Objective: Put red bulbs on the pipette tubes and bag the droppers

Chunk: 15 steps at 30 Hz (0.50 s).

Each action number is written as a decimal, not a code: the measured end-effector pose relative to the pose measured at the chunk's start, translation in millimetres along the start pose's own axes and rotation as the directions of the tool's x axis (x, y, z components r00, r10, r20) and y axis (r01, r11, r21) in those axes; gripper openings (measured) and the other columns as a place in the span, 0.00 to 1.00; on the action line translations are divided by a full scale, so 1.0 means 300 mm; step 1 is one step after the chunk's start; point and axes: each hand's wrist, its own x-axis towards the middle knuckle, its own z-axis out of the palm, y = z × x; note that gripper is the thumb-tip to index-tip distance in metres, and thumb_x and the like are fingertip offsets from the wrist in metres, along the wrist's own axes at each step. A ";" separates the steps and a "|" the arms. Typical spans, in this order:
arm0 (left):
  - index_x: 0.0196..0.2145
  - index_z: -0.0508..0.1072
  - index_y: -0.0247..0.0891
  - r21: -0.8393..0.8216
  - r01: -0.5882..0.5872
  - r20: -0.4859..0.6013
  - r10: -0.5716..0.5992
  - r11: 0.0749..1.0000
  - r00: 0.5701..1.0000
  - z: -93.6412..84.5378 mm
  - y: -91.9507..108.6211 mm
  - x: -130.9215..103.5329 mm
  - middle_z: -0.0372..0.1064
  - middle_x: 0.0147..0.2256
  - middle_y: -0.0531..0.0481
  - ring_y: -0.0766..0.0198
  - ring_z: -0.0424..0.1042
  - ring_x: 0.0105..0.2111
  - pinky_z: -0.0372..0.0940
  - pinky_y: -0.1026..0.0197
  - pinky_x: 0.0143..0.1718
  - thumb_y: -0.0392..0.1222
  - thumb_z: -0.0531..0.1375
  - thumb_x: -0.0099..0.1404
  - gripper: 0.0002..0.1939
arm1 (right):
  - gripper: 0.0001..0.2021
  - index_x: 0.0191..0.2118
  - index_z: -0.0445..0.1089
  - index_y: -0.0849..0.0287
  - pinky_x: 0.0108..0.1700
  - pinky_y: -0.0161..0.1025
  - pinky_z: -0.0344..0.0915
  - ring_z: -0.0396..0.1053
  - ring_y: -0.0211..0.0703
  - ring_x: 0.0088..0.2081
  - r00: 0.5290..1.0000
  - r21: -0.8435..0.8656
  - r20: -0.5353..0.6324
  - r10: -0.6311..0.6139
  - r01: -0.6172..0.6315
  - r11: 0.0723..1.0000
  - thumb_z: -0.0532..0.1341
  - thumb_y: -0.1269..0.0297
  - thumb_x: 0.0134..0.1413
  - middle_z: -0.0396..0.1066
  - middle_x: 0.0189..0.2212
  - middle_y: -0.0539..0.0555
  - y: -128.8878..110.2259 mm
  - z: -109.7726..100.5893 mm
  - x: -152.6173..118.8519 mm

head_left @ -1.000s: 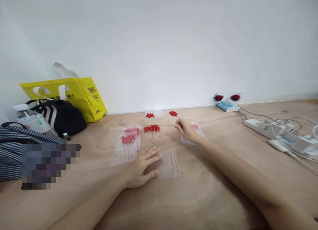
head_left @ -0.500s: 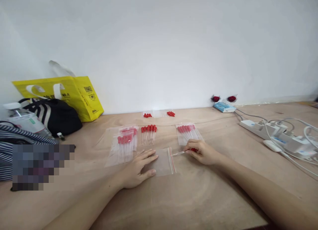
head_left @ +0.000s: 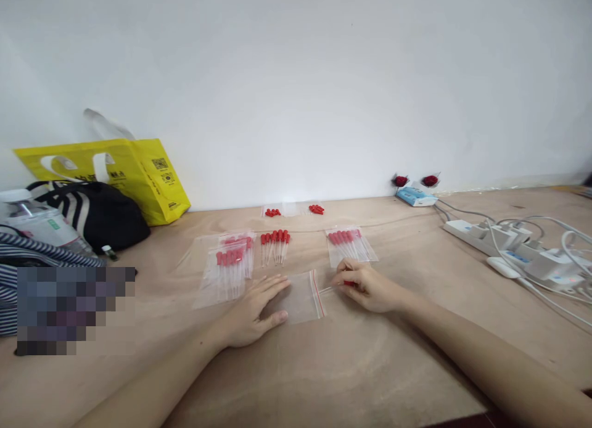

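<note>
My left hand (head_left: 259, 309) lies with its fingers spread on the left part of a clear zip bag (head_left: 300, 297), whose red-lined edge faces right. Just right of that edge, my right hand (head_left: 365, 285) is closed on a red-topped glass dropper (head_left: 350, 283), its clear tip pointing left at the bag. Several loose red-topped droppers (head_left: 275, 246) lie in a row beyond the bag. Bags with red-topped droppers (head_left: 230, 267) rest to the left, partly overlapping. Another filled bag (head_left: 354, 246) lies behind my right hand.
Small red pieces lie on bags (head_left: 291, 209) by the wall. A yellow bag (head_left: 171, 187), a black bag (head_left: 115, 218) and a bottle (head_left: 50, 224) stand at the left. On the right are a power strip (head_left: 472, 235), cables and a blue packet (head_left: 416, 197).
My right hand has moved slightly left with the dropper, bringing its tip closer to the zip bag's edge. The view has shifted a little. My left hand stays on the bag.
</note>
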 end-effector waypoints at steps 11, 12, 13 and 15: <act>0.54 0.58 0.42 -0.164 -0.031 0.010 0.033 0.986 0.999 -0.002 -0.035 -0.002 0.50 0.57 0.45 0.53 0.49 0.57 0.48 0.48 0.56 0.46 0.55 0.60 0.24 | 0.08 0.35 0.66 0.60 0.27 0.32 0.59 0.61 0.34 0.25 0.953 0.485 -0.057 0.299 -0.235 0.843 0.59 0.64 0.47 0.64 0.24 0.49 -0.001 0.093 0.025; 0.53 0.59 0.42 -0.162 -0.040 -0.017 0.038 0.986 0.999 0.003 -0.031 0.000 0.52 0.56 0.45 0.54 0.51 0.56 0.50 0.49 0.55 0.46 0.55 0.59 0.24 | 0.08 0.32 0.65 0.61 0.26 0.32 0.58 0.60 0.33 0.24 0.944 0.531 -0.059 0.326 -0.247 0.811 0.60 0.63 0.46 0.63 0.23 0.48 0.001 0.105 0.031; 0.52 0.61 0.42 -0.156 -0.047 -0.046 0.040 0.987 0.998 0.008 -0.027 0.002 0.54 0.55 0.45 0.54 0.54 0.54 0.52 0.51 0.54 0.46 0.56 0.59 0.23 | 0.08 0.30 0.66 0.61 0.26 0.31 0.58 0.59 0.32 0.23 0.939 0.557 -0.066 0.338 -0.246 0.793 0.61 0.62 0.45 0.63 0.23 0.48 0.002 0.116 0.036; 0.50 0.63 0.40 -0.134 -0.053 -0.101 0.039 0.990 0.994 0.014 -0.019 0.006 0.58 0.51 0.45 0.55 0.59 0.51 0.55 0.53 0.51 0.46 0.57 0.58 0.22 | 0.09 0.28 0.67 0.61 0.26 0.31 0.58 0.59 0.31 0.24 0.940 0.596 -0.087 0.330 -0.216 0.774 0.62 0.60 0.43 0.63 0.25 0.49 0.004 0.127 0.045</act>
